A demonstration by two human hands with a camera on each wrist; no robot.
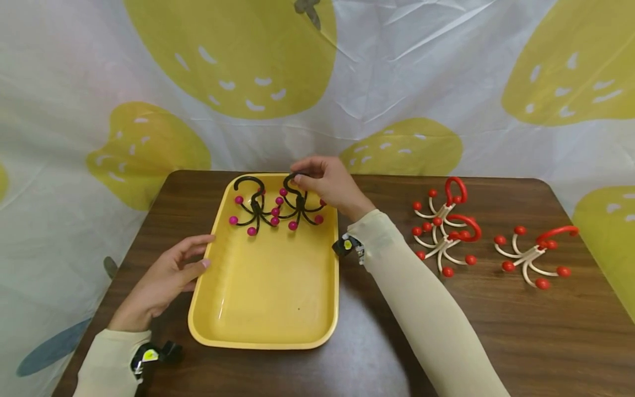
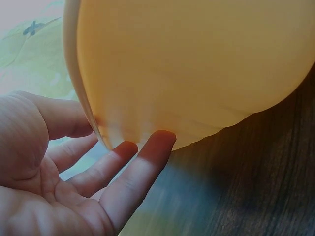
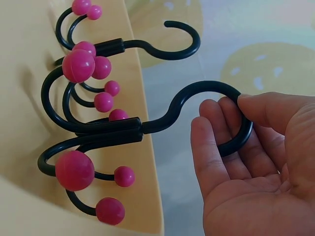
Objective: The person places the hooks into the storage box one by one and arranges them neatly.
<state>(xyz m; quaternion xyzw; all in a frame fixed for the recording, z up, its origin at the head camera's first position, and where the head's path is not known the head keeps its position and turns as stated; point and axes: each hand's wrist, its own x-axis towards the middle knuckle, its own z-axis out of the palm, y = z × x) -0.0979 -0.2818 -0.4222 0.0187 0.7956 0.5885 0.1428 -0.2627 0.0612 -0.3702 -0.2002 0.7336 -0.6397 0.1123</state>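
Up at the far end of the yellow tray (image 1: 268,309), the right hand (image 1: 329,184) pinches the top loop of a black hanger with pink balls (image 3: 123,130), its grip closed on that hook. Just beside it lies a second black hanger (image 1: 253,207). The left hand (image 1: 163,281) rests relaxed, fingertips (image 2: 160,140) touching the tray's near-left rim. Well off from the right grip, three red-and-white hangers (image 1: 446,231) sit on the brown surface (image 1: 496,331).

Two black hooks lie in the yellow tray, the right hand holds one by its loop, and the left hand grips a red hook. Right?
Not quite. The left hand holds no hook; it rests against the tray edge, as the head view shows. The right hand does hold a black hook.
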